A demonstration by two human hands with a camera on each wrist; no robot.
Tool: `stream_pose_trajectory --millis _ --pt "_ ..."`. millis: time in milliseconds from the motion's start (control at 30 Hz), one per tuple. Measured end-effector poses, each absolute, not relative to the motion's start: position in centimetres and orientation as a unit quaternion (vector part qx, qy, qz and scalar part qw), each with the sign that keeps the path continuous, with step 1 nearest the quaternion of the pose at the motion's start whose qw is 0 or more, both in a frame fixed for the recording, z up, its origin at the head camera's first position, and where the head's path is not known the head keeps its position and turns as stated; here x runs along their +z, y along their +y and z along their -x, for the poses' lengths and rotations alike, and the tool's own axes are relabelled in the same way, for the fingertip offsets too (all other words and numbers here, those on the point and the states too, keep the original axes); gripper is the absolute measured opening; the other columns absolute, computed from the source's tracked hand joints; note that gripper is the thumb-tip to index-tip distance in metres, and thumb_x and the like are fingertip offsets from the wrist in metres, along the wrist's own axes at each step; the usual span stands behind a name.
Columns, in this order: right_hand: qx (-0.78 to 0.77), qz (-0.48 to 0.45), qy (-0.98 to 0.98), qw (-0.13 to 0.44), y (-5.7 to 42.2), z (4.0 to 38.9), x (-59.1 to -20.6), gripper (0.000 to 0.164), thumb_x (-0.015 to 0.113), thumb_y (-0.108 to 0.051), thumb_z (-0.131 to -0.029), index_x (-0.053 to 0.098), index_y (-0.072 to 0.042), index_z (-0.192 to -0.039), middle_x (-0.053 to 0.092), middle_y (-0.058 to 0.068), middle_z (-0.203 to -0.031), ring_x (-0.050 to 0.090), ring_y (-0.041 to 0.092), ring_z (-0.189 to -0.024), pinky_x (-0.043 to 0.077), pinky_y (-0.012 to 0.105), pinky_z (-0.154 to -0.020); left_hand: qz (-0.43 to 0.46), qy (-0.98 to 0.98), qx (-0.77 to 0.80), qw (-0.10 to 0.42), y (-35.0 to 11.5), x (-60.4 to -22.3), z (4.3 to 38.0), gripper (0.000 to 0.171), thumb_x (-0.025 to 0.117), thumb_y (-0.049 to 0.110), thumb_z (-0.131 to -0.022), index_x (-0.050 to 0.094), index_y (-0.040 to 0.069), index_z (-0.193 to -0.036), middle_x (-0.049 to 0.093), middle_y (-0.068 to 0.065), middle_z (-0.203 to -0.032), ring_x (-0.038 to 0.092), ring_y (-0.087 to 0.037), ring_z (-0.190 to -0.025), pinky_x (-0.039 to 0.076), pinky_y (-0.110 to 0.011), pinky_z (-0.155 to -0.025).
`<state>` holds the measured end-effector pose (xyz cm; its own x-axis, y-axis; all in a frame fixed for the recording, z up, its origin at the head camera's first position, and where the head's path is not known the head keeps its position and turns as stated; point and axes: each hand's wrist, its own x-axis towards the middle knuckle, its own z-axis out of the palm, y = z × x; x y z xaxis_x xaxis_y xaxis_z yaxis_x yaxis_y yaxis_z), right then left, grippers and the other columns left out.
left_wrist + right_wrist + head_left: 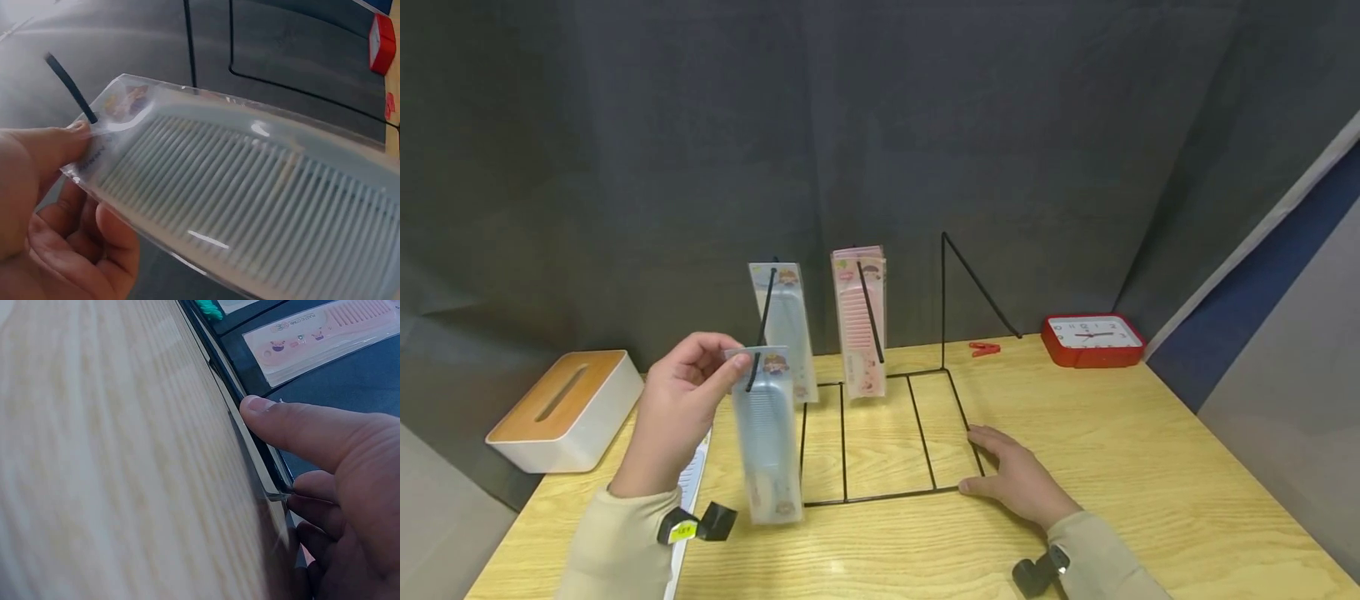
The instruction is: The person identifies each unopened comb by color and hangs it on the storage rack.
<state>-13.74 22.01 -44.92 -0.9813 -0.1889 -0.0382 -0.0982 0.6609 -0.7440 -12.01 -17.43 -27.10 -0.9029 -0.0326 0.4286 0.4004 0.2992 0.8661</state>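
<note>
My left hand [681, 400] pinches the top edge of a light-blue comb [767, 450] in a clear packet between thumb and fingers. A hook's tip [72, 87] pokes out through the packet near my thumb. Another packaged blue comb [790, 333] hangs farther back on that same hook. On the middle hook hang pink combs [856, 333], also in packets. All hooks belong to a black wire rack [943, 300] standing on the table. At its front right corner, my right hand [1026, 483] holds the base wire, thumb [269, 415] on the front rail and fingers at the side.
A white tissue box [565, 408] with a wooden lid stands at the left. On the right are a red clock [1093, 337] and a small red clip [984, 348]. A white strip [694, 471] lies partly under my left forearm. A dark curtain [880, 125] hangs behind.
</note>
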Motion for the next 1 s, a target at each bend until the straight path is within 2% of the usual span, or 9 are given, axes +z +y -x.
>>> stream_pose_trajectory --millis 233,600,800,1000 --pt "-0.404 0.082 0.909 0.058 21.9 13.7 -45.0 0.084 0.085 -0.037 -0.080 0.047 -0.004 -0.148 0.038 0.013 -0.159 0.026 0.040 -0.148 0.023 0.060 -0.118 0.083 -0.796 -0.576 0.168 -17.3 -26.6 16.1 0.030 0.071 0.033 -0.095 0.064 0.009 -0.110 0.064 -0.003 -0.099 0.056 -0.017 -0.088 0.050 -0.023 -0.069" --pt "-0.407 0.085 0.908 0.053 22.1 13.7 -45.1 0.085 0.085 -0.038 -0.080 0.047 -0.004 -0.148 0.038 0.013 -0.159 0.027 0.040 -0.148 0.024 0.060 -0.118 0.043 -0.777 -0.606 0.162 -16.6 -25.7 22.6 0.025 0.072 0.031 -0.094 0.065 0.013 -0.109 0.063 0.001 -0.100 0.055 -0.013 -0.091 0.050 -0.029 -0.078" --pt "-0.412 0.085 0.905 0.054 21.9 13.6 -45.0 0.084 0.085 -0.036 -0.080 0.047 -0.003 -0.148 0.038 0.013 -0.158 0.027 0.040 -0.148 0.023 0.059 -0.118 0.032 -0.778 -0.610 0.146 -17.2 -25.5 24.1 0.028 0.073 0.034 -0.093 0.065 0.014 -0.110 0.061 0.003 -0.102 0.054 -0.012 -0.094 0.048 -0.031 -0.082" --pt "-0.399 0.090 0.911 0.046 22.1 13.9 -45.4 0.084 0.085 -0.037 -0.080 0.047 -0.004 -0.148 0.038 0.013 -0.158 0.028 0.039 -0.148 0.025 0.060 -0.118 0.034 -0.790 -0.595 0.143 -18.3 -26.3 24.3 0.032 0.072 0.036 -0.094 0.064 0.013 -0.113 0.065 0.004 -0.102 0.061 -0.012 -0.096 0.050 -0.031 -0.084"
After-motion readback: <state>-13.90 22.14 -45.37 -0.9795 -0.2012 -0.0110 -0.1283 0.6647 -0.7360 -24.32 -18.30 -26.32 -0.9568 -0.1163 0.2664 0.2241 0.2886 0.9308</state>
